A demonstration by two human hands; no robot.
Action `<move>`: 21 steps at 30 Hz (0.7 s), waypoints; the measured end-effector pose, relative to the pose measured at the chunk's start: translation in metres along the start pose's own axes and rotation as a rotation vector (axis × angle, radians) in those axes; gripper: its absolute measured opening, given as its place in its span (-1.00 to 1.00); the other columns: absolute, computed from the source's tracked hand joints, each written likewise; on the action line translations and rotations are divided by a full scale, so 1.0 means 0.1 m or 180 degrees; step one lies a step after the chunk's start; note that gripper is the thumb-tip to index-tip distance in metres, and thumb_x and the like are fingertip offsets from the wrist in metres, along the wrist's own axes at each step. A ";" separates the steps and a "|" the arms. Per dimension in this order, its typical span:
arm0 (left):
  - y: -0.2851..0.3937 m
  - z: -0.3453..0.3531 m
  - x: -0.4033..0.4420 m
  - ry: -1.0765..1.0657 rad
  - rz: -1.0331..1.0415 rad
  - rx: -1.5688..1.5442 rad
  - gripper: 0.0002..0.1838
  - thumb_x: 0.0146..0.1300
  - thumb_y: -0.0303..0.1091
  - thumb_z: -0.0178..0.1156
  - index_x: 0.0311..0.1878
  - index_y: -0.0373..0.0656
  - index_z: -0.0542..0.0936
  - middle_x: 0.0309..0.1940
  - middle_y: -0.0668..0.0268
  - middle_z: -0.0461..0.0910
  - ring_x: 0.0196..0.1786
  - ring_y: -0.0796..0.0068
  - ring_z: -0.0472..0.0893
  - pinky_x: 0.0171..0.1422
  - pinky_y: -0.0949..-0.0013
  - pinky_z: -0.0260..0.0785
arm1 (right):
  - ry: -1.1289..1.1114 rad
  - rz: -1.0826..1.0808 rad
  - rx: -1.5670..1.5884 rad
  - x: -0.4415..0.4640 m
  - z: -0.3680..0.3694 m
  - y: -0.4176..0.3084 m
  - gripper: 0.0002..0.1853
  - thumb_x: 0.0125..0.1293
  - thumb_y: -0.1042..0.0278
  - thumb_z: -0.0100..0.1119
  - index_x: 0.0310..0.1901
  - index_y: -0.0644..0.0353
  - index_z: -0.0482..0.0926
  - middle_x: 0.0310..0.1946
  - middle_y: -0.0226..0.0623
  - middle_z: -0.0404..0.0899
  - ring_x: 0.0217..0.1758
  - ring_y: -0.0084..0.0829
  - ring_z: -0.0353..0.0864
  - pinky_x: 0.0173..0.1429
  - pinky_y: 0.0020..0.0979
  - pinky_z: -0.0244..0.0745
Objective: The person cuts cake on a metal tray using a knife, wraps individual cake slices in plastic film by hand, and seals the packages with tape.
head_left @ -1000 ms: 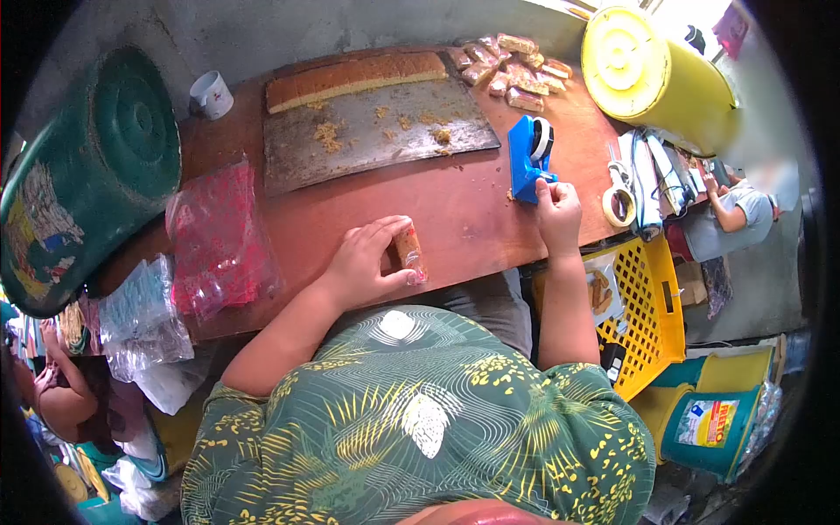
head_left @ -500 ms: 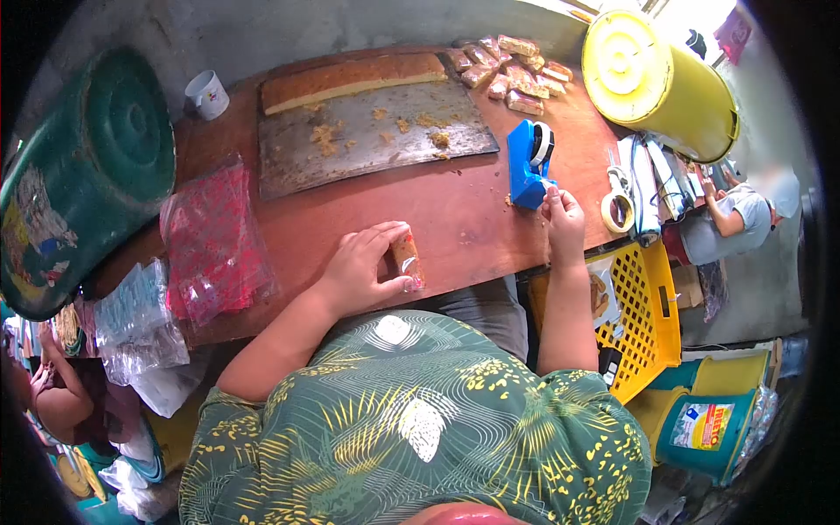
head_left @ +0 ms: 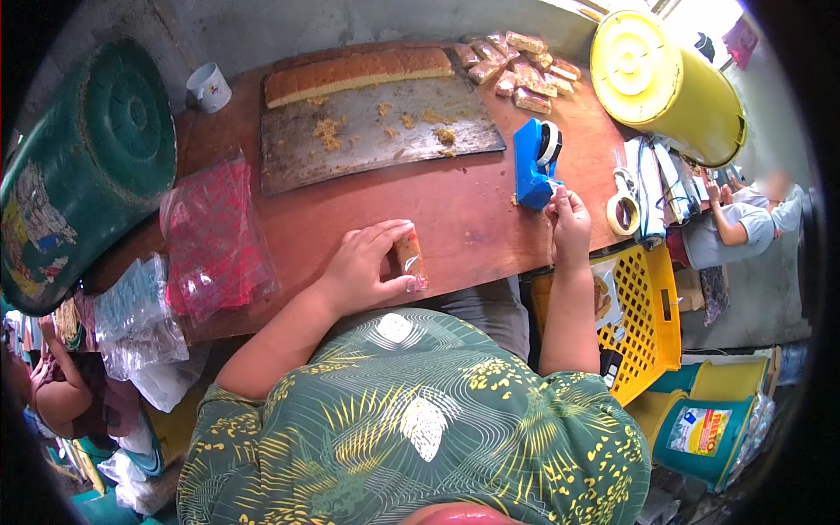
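Premises: a small food-packing workroom, roughly finished; on the wooden table [head_left: 455,206] lies a dark metal tray [head_left: 376,156] bearing a long slab of cake [head_left: 359,77] and scattered crumbs; beyond it stands a heap of wrapped pieces [head_left: 530,79]; a blue tape dispenser [head_left: 528,166] and flat red-printed plastic bags [head_left: 214,236] share the surface; storage consists of large lidded drums, one green [head_left: 131,122], one yellow [head_left: 700,109], with a yellow plastic crate [head_left: 670,341] and a labelled bucket [head_left: 700,429] below table level; the wall [head_left: 350,26] is plain grey; other people [head_left: 726,234] are present at both sides.
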State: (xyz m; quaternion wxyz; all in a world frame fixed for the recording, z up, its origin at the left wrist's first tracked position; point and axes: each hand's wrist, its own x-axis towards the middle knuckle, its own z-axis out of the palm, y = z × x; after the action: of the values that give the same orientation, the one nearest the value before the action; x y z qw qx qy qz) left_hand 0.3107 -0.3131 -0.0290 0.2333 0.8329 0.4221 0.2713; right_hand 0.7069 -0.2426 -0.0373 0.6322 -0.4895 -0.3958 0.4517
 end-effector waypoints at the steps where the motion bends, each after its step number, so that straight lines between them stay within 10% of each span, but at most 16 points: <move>1: 0.00 0.00 0.00 -0.0006 -0.0003 0.0001 -0.10 0.13 0.04 0.53 0.50 -0.11 0.44 0.48 0.15 0.48 0.51 0.14 0.45 0.58 0.08 0.20 | 0.0018 0.0017 0.0038 0.00 0.00 0.00 -0.78 0.62 0.21 0.23 -0.19 0.15 0.59 -0.35 -0.54 0.55 -0.36 -0.71 0.49 -0.16 -0.62 0.49; 8: 0.03 -0.04 0.03 -0.0098 -0.0068 0.0000 -0.10 0.15 0.08 0.51 0.50 -0.12 0.44 0.49 0.14 0.48 0.52 0.13 0.45 0.58 0.07 0.21 | 0.0040 0.0045 0.0576 0.00 0.05 -0.10 -0.78 0.61 0.21 0.24 -0.20 0.14 0.59 -0.35 -0.54 0.54 -0.35 -0.70 0.50 -0.17 -0.60 0.50; 17: 0.02 -0.02 0.04 -0.0061 -0.0015 -0.0004 -0.08 0.14 0.13 0.52 0.48 -0.16 0.45 0.48 0.12 0.48 0.52 0.12 0.45 0.57 0.06 0.21 | 0.0264 -0.1136 -0.3453 -0.05 0.04 -0.07 -0.68 0.47 0.23 0.35 -0.34 0.32 0.59 -0.31 -0.16 0.59 -0.30 -0.18 0.59 -0.11 -0.19 0.50; 21: 0.05 -0.03 0.02 -0.0052 -0.0062 -0.0031 -0.14 0.15 0.04 0.49 0.48 -0.13 0.45 0.48 0.18 0.48 0.53 0.16 0.43 0.57 0.05 0.21 | 0.0459 -0.1569 -0.3444 -0.03 0.01 0.03 -0.69 0.44 0.24 0.36 -0.29 0.36 0.61 -0.25 -0.01 0.59 -0.19 -0.04 0.62 -0.02 -0.16 0.53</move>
State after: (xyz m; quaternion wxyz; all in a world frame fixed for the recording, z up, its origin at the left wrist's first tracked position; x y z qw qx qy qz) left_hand 0.3129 -0.3137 -0.0228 0.2435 0.8298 0.4269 0.2643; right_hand 0.7043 -0.2454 -0.0400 0.4046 -0.6652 -0.6275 -0.0083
